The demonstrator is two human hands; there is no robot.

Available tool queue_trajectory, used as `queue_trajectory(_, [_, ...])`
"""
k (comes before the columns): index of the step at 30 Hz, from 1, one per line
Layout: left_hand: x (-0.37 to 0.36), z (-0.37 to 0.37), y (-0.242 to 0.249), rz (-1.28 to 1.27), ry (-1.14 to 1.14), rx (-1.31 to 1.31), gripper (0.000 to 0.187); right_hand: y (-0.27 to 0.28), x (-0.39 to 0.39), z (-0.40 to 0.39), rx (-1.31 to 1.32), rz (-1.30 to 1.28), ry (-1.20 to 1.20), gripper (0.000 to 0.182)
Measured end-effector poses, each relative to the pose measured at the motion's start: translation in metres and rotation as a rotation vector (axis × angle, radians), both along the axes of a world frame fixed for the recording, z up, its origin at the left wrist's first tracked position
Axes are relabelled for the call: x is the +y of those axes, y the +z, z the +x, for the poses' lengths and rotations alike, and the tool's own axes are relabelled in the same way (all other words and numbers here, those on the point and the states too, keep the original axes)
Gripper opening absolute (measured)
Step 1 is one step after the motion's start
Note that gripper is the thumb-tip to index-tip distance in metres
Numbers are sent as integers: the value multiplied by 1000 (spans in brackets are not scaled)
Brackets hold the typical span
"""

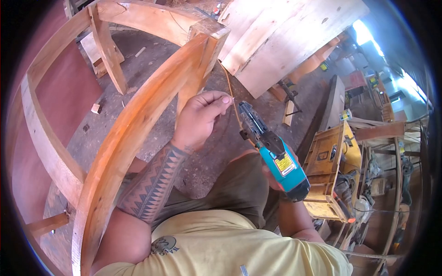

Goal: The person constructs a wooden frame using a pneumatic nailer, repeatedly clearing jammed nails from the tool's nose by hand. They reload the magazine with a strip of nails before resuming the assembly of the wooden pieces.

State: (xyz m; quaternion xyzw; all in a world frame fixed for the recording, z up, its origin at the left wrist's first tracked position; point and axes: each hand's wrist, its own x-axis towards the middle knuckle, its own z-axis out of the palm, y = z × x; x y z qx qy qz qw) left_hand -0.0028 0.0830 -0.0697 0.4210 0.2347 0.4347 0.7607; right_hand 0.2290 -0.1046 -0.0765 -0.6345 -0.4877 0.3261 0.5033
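Note:
My right hand (271, 177) grips a teal and black nail gun (282, 168) with a yellow label; most of the fingers are hidden behind its body. The gun's black nose points up and away from me, toward the left. Left of that nose, my left hand (199, 115) is closed in a pinch, thumb against finger, and whatever sits at the fingertips is too small to make out. A thin orange-brown air hose (229, 83) runs behind both. Beside my left forearm stands a curved wooden frame (138, 119), apart from the gun.
Pale wooden panels (285, 50) lean at the upper right of the floor. A clamp (291, 99) lies near a wood offcut (288, 113). To my right stands a yellow wooden box (329, 158), with tools and racks beyond it. A small wood block (95, 108) lies inside the frame.

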Motion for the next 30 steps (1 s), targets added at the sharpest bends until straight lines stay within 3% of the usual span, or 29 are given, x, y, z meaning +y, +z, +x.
queue_trajectory(3, [-12, 6, 4, 447, 221, 168, 14, -3, 0, 1, 71, 111, 38, 80])
queue_trajectory(7, [-23, 8, 9, 918, 304, 174, 18, 2, -2, 5, -192, 106, 84, 81])
queue_trajectory(11, [-33, 7, 14, 968, 395, 231, 24, 9, -2, -1, -314, 92, 101, 80])
queue_trajectory(14, [-37, 4, 21, 1012, 413, 304, 26, -3, -1, 2, 60, 27, 57, 81])
queue_trajectory(16, [-36, 0, 25, 1038, 363, 344, 26, -6, -1, 5, 25, 42, 62, 81])
queue_trajectory(17, [-36, -1, 25, 1051, 350, 350, 24, -2, 0, 4, -194, 79, 85, 81])
queue_trajectory(19, [-35, -2, 24, 1074, 325, 362, 21, 6, 0, -2, -206, 96, 93, 81])
queue_trajectory(20, [-36, -3, 24, 1043, 318, 357, 19, 11, 0, -8, 2, 76, 80, 82])
queue_trajectory(22, [-36, -4, 24, 983, 303, 346, 16, 7, 2, -12, 97, 78, 54, 81])
queue_trajectory(24, [-34, -7, 26, 1015, 292, 343, 18, -3, 3, -12, -132, 123, 29, 80])
queue_trajectory(30, [-35, -13, 37, 1031, 250, 434, 15, 8, 4, -15, -346, 157, 55, 76])
